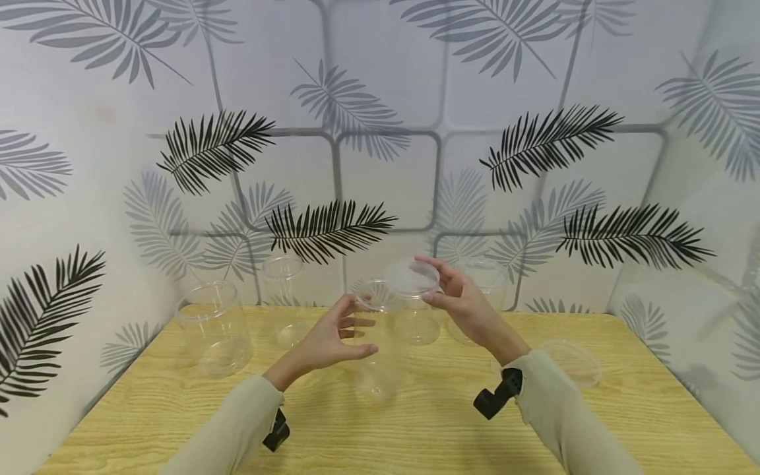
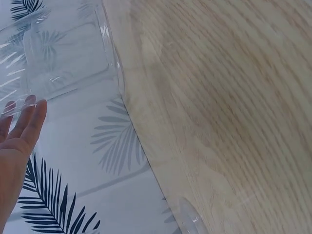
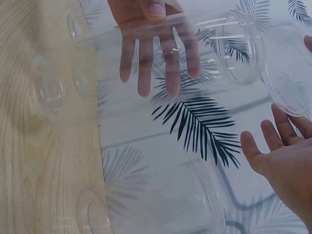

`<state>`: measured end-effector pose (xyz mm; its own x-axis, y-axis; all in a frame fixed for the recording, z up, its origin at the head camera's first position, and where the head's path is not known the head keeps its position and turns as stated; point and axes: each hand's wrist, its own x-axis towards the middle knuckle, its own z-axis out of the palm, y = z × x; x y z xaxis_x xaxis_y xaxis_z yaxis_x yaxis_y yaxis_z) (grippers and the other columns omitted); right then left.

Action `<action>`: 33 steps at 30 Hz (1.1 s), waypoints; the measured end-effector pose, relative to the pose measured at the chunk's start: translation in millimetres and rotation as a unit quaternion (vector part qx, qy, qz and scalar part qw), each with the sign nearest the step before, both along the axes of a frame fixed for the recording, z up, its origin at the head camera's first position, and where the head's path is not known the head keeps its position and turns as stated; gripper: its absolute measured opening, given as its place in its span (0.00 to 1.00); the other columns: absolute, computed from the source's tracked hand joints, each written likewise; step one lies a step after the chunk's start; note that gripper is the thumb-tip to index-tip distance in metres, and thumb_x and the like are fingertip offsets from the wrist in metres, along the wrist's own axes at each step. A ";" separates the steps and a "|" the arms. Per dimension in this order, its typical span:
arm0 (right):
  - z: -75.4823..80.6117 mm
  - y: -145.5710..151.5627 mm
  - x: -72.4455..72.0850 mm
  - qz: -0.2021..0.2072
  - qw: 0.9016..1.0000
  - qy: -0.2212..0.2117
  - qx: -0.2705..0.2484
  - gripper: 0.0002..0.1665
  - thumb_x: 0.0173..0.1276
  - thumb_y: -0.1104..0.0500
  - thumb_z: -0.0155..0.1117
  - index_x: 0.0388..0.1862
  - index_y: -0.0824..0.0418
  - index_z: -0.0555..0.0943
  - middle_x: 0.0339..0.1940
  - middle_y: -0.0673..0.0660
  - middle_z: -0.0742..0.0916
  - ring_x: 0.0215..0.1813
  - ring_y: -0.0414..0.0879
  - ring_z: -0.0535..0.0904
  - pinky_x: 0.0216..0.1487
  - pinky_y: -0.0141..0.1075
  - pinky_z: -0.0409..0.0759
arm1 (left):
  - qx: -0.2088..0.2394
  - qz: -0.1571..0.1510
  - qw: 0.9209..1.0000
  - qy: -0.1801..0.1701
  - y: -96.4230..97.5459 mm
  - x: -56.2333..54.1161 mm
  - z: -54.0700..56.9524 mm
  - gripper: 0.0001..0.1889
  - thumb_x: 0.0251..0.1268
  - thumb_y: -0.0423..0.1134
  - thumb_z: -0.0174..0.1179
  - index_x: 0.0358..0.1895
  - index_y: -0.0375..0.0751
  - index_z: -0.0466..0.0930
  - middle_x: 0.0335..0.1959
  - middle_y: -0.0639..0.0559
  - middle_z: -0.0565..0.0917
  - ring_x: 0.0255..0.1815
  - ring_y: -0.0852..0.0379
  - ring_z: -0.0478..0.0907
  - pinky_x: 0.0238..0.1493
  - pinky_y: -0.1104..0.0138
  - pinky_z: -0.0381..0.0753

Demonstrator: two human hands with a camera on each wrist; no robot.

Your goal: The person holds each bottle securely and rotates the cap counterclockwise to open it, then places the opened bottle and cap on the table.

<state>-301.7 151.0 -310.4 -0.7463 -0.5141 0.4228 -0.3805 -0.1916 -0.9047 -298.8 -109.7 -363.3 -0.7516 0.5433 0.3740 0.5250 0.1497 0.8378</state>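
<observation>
A tall clear plastic jar [image 1: 377, 353] stands upright on the table, its mouth uncovered. Around its left side is my left hand [image 1: 332, 336], fingers extended behind the jar and thumb in front, as the right wrist view shows through the clear wall [image 3: 146, 73]. Whether the palm touches it, I cannot tell. My right hand [image 1: 466, 303] pinches a round clear lid [image 1: 412, 277] by its right edge. That lid is slightly tilted, close to the jar's rim on the right. In the left wrist view, the left hand [image 2: 19, 134] is at the left edge.
Clear jars stand at the left [image 1: 214, 336], back left [image 1: 284, 297], behind the lid [image 1: 418, 326] and behind the right hand [image 1: 489, 280]. Another clear lid [image 1: 572, 363] lies on the wooden table [image 1: 427, 429] near the right forearm. A leaf-patterned wall [image 1: 386, 178] borders the table's back.
</observation>
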 end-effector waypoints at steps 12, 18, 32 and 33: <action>-10.6 34.4 -2.7 -0.031 0.999 -0.005 0.026 0.35 0.62 0.68 0.59 0.66 0.63 0.57 0.59 0.49 0.70 0.57 0.36 0.69 0.51 0.29 0.75 | 0.007 0.055 0.998 0.003 -12.1 -4.4 13.3 0.35 0.50 0.29 0.66 0.62 0.40 0.57 0.63 0.40 0.66 0.61 0.39 0.68 0.59 0.46 0.69; -21.9 48.4 -5.2 -0.047 0.996 -0.004 0.073 0.37 0.62 0.67 0.60 0.67 0.63 0.55 0.63 0.49 0.67 0.61 0.39 0.67 0.51 0.29 0.75 | 0.007 0.108 0.994 0.020 -15.1 -9.3 18.6 0.35 0.49 0.32 0.68 0.60 0.44 0.59 0.60 0.40 0.69 0.60 0.40 0.70 0.58 0.48 0.70; -52.8 76.8 -11.6 -0.090 0.968 -0.027 0.233 0.40 0.62 0.55 0.63 0.70 0.49 0.55 0.69 0.63 0.59 0.66 0.67 0.59 0.56 0.52 0.73 | -0.003 0.185 0.983 0.018 -20.9 -39.1 1.4 0.41 0.49 0.40 0.69 0.64 0.46 0.54 0.63 0.40 0.67 0.63 0.39 0.66 0.60 0.47 0.68; -55.2 77.9 -11.9 -0.090 0.965 -0.023 0.246 0.40 0.62 0.55 0.63 0.69 0.48 0.56 0.69 0.63 0.59 0.67 0.66 0.58 0.56 0.53 0.72 | -0.003 0.191 0.981 0.017 -20.9 -40.8 -0.5 0.40 0.48 0.40 0.69 0.64 0.46 0.54 0.63 0.40 0.67 0.62 0.39 0.67 0.59 0.47 0.69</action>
